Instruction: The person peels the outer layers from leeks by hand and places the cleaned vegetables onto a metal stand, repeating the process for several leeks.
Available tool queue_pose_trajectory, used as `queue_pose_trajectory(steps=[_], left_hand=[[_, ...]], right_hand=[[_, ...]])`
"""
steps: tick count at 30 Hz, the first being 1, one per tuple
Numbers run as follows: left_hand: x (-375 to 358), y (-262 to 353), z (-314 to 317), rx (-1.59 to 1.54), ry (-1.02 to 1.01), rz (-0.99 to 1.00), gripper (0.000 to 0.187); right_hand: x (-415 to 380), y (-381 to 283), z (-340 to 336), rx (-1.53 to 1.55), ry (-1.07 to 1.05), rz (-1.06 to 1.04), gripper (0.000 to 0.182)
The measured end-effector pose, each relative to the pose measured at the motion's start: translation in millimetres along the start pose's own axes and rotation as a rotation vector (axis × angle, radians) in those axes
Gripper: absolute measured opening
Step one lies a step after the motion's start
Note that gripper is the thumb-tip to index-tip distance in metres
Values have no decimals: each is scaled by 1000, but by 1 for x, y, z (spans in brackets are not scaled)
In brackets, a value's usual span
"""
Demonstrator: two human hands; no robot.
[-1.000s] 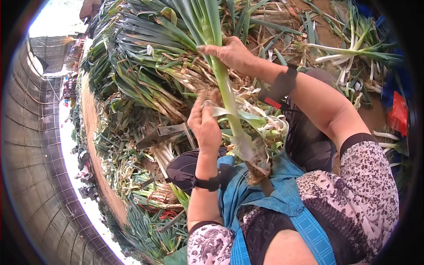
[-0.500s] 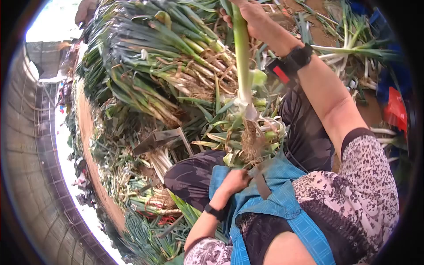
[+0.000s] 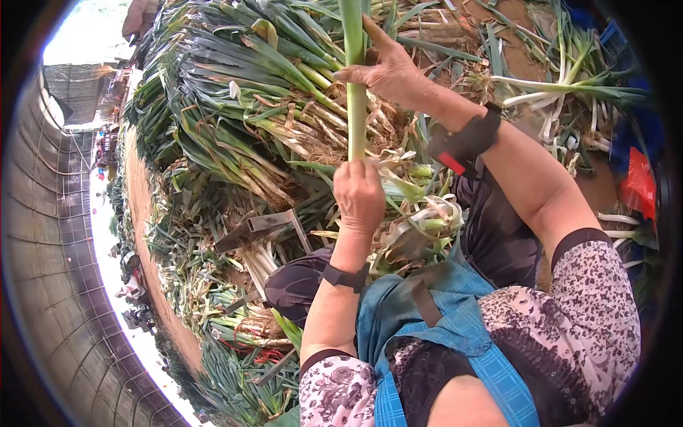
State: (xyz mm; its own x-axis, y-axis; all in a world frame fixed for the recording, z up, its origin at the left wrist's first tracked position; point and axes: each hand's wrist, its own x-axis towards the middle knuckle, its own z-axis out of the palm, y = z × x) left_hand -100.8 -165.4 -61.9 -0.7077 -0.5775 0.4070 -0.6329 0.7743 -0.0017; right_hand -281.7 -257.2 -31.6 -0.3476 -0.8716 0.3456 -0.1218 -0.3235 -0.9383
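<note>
A thick green leek (image 3: 355, 114) stands nearly upright in front of me, its top running past the upper edge of the view. Around its lower end my left hand (image 3: 359, 193) is closed, hiding the root end. Higher up, my right hand (image 3: 398, 75) grips the stalk, thumb across the front and index finger pointing up. Just left of the stalk lies a big pile of leeks (image 3: 235, 92), roots towards me. Loose peeled leaves (image 3: 420, 220) lie between my knees below the hands.
A metal bracket-like piece (image 3: 256, 229) juts out near my left knee (image 3: 299, 281). Cleaned leeks with white stems (image 3: 537, 87) lie at the right, near a red plastic bag (image 3: 639, 181). More bundled leeks (image 3: 242, 381) are at the lower left.
My left hand has risen from my lap to the leek's lower end. My right hand has come down along with the leek, which shifted left. The dangling roots are now hidden.
</note>
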Motion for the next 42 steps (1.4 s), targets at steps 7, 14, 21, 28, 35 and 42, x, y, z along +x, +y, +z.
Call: queue_pose_trajectory(steps=[7,14,21,28,35,42], left_hand=[[-81,39,7,-342,-687,223,11],[8,32,-36,-623,74,-544,28],[-1,38,-6,-665,125,-809,28],[-6,41,2,-685,177,-846,16],[-14,39,-5,-573,272,-476,12],[-52,40,-3,-409,-210,-596,24]], right_hand=[[10,-26,-16,-55,-14,127,84],[-2,-15,16,112,17,322,69],[-25,-2,47,427,-56,443,32],[-30,-10,50,316,29,500,32],[-22,-1,50,274,147,513,28],[-3,1,33,365,134,437,24]])
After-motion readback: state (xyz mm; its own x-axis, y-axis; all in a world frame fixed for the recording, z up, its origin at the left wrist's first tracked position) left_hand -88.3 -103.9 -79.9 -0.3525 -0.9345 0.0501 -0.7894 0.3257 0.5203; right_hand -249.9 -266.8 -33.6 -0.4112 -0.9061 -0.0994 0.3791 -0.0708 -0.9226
